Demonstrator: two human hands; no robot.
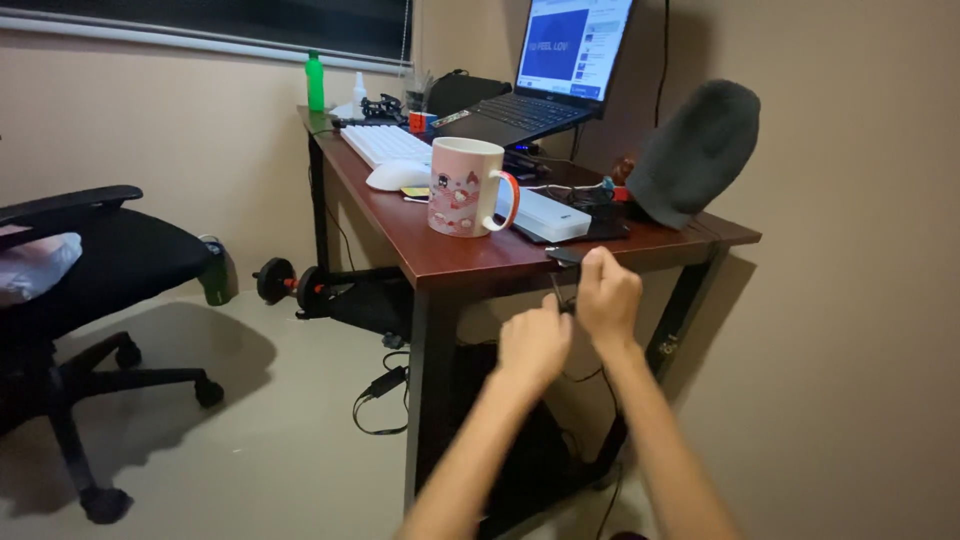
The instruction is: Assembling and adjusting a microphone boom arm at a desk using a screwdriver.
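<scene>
At centre frame, the brown desk carried a laptop, grey beanie and pink mug. Below its near edge, both hands, left hand and right hand, had each grip closed on a thin dark cable.

Dim warm light, perhaps slight blur.
</scene>
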